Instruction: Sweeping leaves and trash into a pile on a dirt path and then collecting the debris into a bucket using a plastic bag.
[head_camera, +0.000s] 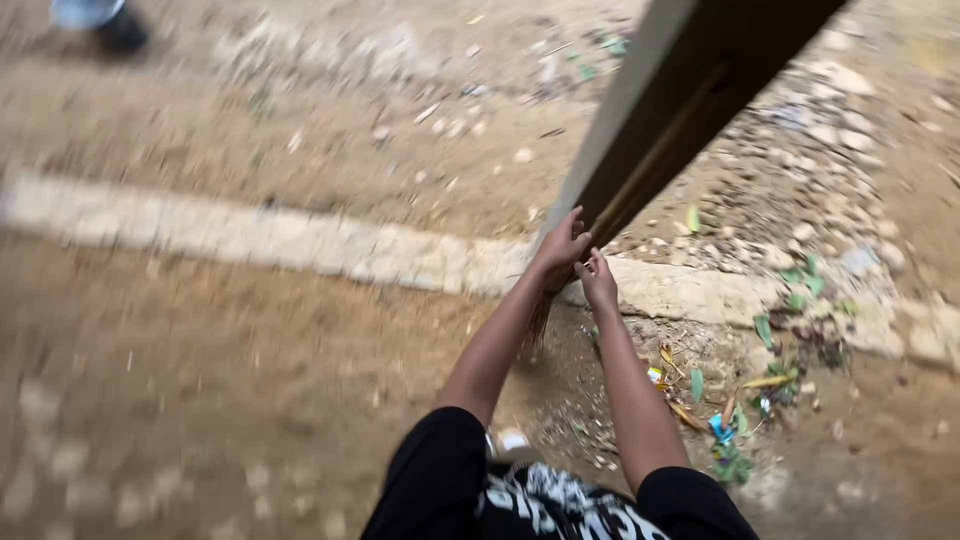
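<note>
My left hand (560, 248) is closed around a bundle of thin brown sticks, a stick broom (538, 322), whose ends poke out below the fist. Just beside it, my right hand (599, 281) also grips the bundle, fingers curled. Both arms reach forward from black sleeves. The hands sit at the lower end of a large wooden beam (680, 90) that slants up to the top right; how the broom continues along it is blurred.
A pale stone kerb (300, 245) crosses the dirt ground. Leaves, wrappers and small litter (745, 420) lie at the lower right, stones and rubble (830, 130) beyond. A dark object (105, 22) sits at the top left.
</note>
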